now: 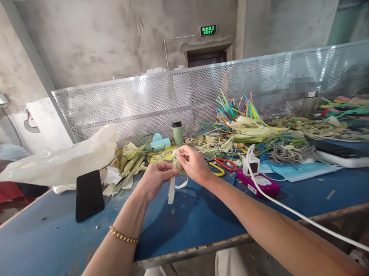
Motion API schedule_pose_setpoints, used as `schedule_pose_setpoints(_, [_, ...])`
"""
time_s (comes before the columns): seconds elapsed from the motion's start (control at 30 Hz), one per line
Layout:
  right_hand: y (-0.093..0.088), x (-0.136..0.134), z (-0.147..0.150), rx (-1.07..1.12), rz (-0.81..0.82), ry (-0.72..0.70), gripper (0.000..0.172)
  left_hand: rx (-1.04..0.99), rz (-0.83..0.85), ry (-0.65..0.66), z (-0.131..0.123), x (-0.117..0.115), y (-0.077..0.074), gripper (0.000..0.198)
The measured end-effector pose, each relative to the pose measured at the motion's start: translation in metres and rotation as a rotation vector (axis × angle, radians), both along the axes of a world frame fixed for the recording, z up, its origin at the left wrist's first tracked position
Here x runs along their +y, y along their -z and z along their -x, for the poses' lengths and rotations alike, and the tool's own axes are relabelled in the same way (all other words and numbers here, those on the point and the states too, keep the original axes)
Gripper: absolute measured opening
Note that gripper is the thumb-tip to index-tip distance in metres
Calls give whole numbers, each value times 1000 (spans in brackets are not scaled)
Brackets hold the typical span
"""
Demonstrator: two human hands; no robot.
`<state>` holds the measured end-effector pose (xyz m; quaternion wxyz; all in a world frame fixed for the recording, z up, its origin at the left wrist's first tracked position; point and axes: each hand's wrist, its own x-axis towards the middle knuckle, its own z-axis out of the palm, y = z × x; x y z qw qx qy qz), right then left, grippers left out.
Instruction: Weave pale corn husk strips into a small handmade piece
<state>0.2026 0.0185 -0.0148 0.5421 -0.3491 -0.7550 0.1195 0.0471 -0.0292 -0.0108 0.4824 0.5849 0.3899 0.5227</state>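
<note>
Both my hands are raised above the blue table point(183, 221) and pinch the same pale strips of corn husk point(172, 184). My left hand point(157, 175), with a gold bead bracelet on its wrist, has its fingers closed on the strips from the left. My right hand point(190, 162) pinches their upper end between thumb and fingers. The loose ends of the strips hang down and curl toward the table.
A black phone point(88, 194) lies at the left, beside a pale plastic bag point(63, 160). Husk piles point(253, 134), a green bottle point(178, 133), carabiners point(225, 164), a purple box point(262, 183) with a white charger and cable point(302, 218), coloured strips and a perforated metal screen point(200, 95) stand behind.
</note>
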Motion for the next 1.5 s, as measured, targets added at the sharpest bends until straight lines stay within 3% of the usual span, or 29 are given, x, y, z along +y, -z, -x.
schedule_pose_setpoints(0.27, [1,-2,2,21,6,-11,14,66,4,-47,-2,-1,-1,12])
schedule_pose_setpoints(0.4, [0,-1,1,61,78,-122,11,93,25,-79,-1,-1,-2,8])
schedule_pose_setpoints(0.5, [-3,2,-3,127,236,-317,18,55,85,-56,2,1,-2,6])
schedule_pose_setpoints(0.6, [-7,2,-12,107,505,-505,30,-19,167,-43,7,4,-1,9])
schedule_pose_setpoints(0.7, [-9,-1,-19,-17,662,-564,25,-57,178,-71,9,6,-2,11])
schedule_pose_setpoints(0.83, [-6,-1,-19,-84,632,-554,14,-63,204,-76,8,5,-3,11])
schedule_pose_setpoints(0.93, [-3,3,-16,-94,577,-469,11,-78,225,-73,6,3,-5,10])
schedule_pose_setpoints(1.17, [-6,3,-12,-220,171,-149,17,-80,195,-136,7,6,-4,9])
schedule_pose_setpoints(1.33, [-12,-8,-10,-157,401,-189,36,-114,160,-148,7,9,0,8])
schedule_pose_setpoints(1.5, [-13,-11,-9,-189,479,-258,23,-85,175,-92,5,6,-2,9])
